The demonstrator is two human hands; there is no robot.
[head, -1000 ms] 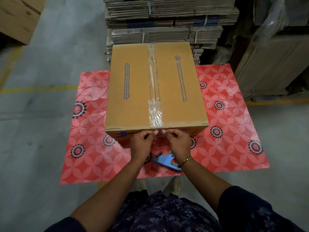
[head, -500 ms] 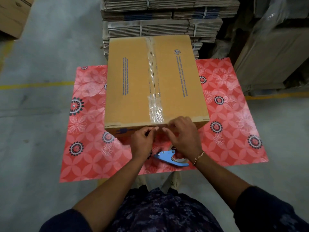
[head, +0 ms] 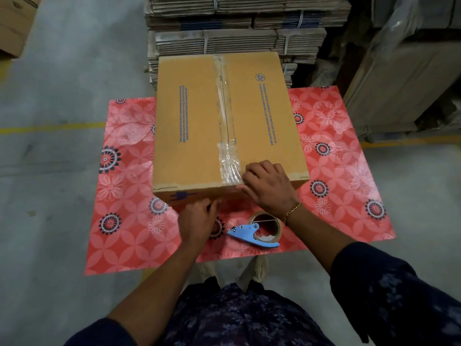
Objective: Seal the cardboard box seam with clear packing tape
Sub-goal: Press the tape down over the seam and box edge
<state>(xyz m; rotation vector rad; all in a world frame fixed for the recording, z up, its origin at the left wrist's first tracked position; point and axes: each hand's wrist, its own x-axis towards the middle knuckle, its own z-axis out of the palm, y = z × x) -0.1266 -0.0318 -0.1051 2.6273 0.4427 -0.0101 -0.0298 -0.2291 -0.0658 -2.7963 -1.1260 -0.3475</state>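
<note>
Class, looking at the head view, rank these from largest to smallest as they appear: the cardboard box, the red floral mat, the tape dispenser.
1. Red floral mat, widest though partly covered.
2. Cardboard box.
3. Tape dispenser, clearly smallest.

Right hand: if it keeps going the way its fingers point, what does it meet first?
The right hand points left along the brown cardboard box near edge. First in line is probably the wrinkled clear packing tape at the seam, right by its fingertips; contact unclear.
</note>
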